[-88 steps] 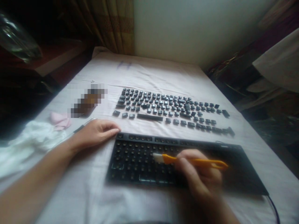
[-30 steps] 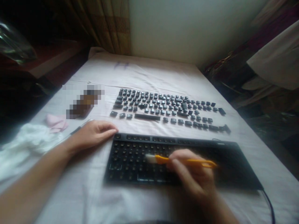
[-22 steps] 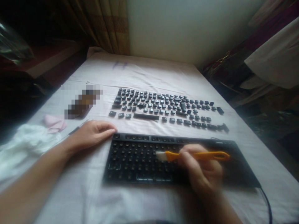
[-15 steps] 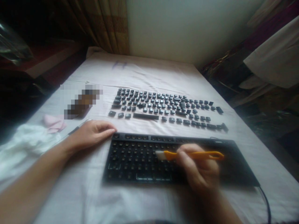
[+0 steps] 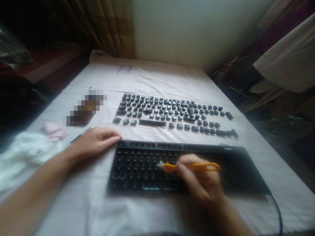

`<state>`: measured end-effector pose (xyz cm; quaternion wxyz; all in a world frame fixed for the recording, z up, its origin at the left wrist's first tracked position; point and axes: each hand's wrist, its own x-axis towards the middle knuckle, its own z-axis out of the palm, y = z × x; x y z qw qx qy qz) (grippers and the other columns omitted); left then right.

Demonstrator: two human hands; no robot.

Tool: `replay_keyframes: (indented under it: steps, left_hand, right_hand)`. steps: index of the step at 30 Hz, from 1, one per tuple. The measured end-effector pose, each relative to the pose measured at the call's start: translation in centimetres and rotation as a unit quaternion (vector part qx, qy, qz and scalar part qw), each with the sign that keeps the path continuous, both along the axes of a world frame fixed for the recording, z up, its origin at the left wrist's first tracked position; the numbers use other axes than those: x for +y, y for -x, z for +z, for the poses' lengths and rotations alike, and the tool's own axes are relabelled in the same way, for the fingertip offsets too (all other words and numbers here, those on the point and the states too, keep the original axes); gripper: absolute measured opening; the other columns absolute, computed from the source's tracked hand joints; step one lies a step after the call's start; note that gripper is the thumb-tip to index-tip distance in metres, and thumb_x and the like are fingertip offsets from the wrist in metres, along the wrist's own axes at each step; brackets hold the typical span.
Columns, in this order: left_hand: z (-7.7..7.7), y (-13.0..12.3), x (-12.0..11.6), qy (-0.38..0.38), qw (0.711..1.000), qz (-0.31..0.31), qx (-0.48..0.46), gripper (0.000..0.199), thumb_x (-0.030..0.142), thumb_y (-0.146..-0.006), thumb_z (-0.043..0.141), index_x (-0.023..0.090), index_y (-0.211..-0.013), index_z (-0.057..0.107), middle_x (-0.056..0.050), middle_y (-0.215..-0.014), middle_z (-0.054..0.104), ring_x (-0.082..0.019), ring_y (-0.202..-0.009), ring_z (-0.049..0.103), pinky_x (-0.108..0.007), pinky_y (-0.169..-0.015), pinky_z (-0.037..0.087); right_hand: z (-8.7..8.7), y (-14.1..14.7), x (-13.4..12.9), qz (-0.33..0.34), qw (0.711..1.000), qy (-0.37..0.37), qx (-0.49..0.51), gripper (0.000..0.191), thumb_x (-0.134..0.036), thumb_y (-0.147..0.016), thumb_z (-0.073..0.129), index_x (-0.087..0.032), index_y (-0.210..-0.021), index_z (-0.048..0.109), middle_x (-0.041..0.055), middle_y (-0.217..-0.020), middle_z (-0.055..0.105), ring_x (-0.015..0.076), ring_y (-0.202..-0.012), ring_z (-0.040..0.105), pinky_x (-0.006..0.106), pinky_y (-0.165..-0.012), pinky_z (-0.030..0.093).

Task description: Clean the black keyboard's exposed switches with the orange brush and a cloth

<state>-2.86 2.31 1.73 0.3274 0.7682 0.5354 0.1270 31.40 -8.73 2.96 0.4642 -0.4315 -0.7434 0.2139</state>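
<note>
A black keyboard (image 5: 147, 178) with its keycaps off lies flat on the sheet, rows of bare switch mounts showing. My right hand (image 5: 200, 177) is closed around the orange handle of a small brush (image 5: 169, 167). The pale bristles are splayed against the switch mounts near the keyboard's middle. At the upper left corner of the keyboard, my left hand (image 5: 98, 141) has its fingers pressed together on the edge, thumb along it. Behind the keyboard the loose black keycaps (image 5: 179, 126) are laid out in rows, with the long spacebar (image 5: 152, 123) among them.
White cloth (image 5: 24, 157) and a pink cloth (image 5: 56, 130) lie at the left, near a blurred-out object (image 5: 85, 109). A cable (image 5: 278, 206) runs from the keyboard's right front corner. The light sheet (image 5: 159, 75) reaches back to the wall. Hanging fabric (image 5: 287, 62) is at the right.
My right hand and the brush have moved left and slightly down over the keyboard, and the bristles now bend against it. My left hand has stayed at the corner.
</note>
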Motion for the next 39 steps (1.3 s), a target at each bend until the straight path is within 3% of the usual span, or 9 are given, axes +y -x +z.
replay_keyframes:
  steps: [8,14,21,29,34,39]
  left_hand:
    - [0.2,-0.1,-0.1,0.004,1.000,0.008,-0.004,0.046,0.067,-0.084,0.059,0.027,-0.097,0.079,-0.002,-0.095,0.081,-0.024,-0.087,0.073,-0.030,-0.083,0.057]
    - [0.2,-0.1,0.0,-0.004,1.000,0.002,-0.001,0.045,0.066,-0.085,0.058,0.028,-0.097,0.079,-0.002,-0.095,0.081,-0.024,-0.087,0.073,-0.030,-0.082,0.056]
    - [0.2,-0.2,-0.1,-0.003,1.000,0.003,0.000,0.047,0.067,-0.085,0.058,0.026,-0.097,0.079,-0.003,-0.093,0.081,-0.025,-0.086,0.073,-0.031,-0.081,0.057]
    - [0.3,-0.1,0.0,-0.001,1.000,0.003,0.003,0.047,0.066,-0.085,0.058,0.026,-0.096,0.079,-0.002,-0.094,0.081,-0.025,-0.088,0.072,-0.031,-0.085,0.056]
    - [0.6,-0.1,-0.2,0.007,1.000,0.002,0.002,0.042,0.062,-0.088,0.060,0.026,-0.098,0.078,0.002,-0.098,0.081,-0.024,-0.091,0.071,-0.029,-0.085,0.054]
    - [0.4,0.0,-0.1,0.008,1.000,0.000,-0.001,0.041,0.062,-0.088,0.060,0.026,-0.098,0.078,0.002,-0.098,0.081,-0.025,-0.091,0.071,-0.030,-0.085,0.054]
  right_hand:
    - [0.2,-0.6,-0.3,-0.052,0.998,-0.012,0.037,0.013,-0.012,-0.093,0.055,-0.022,-0.090,0.063,-0.0003,-0.071,0.067,0.0136,-0.054,0.062,0.023,-0.051,0.051]
    - [0.1,-0.4,0.1,-0.027,0.999,-0.009,-0.033,0.014,-0.014,-0.094,0.053,-0.022,-0.086,0.062,-0.0003,-0.067,0.065,0.0141,-0.054,0.062,0.025,-0.052,0.050]
    - [0.4,-0.3,-0.1,0.004,0.999,0.037,0.016,0.015,-0.014,-0.094,0.054,-0.021,-0.083,0.062,-0.0020,-0.063,0.062,0.0120,-0.048,0.058,0.022,-0.045,0.045]
    - [-0.3,-0.2,-0.3,-0.135,0.975,0.038,0.172,0.008,-0.026,-0.097,0.064,-0.022,-0.096,0.071,-0.0005,-0.068,0.069,0.0132,-0.052,0.064,0.023,-0.050,0.056]
    - [0.0,-1.0,-0.2,-0.170,0.973,0.029,0.153,0.008,-0.030,-0.094,0.070,-0.023,-0.096,0.074,0.0004,-0.073,0.074,0.0147,-0.054,0.069,0.024,-0.051,0.058]
    - [0.7,-3.3,-0.3,-0.123,0.991,0.003,0.055,0.007,-0.025,-0.091,0.072,-0.022,-0.085,0.073,0.0001,-0.072,0.073,0.0139,-0.054,0.066,0.024,-0.052,0.054]
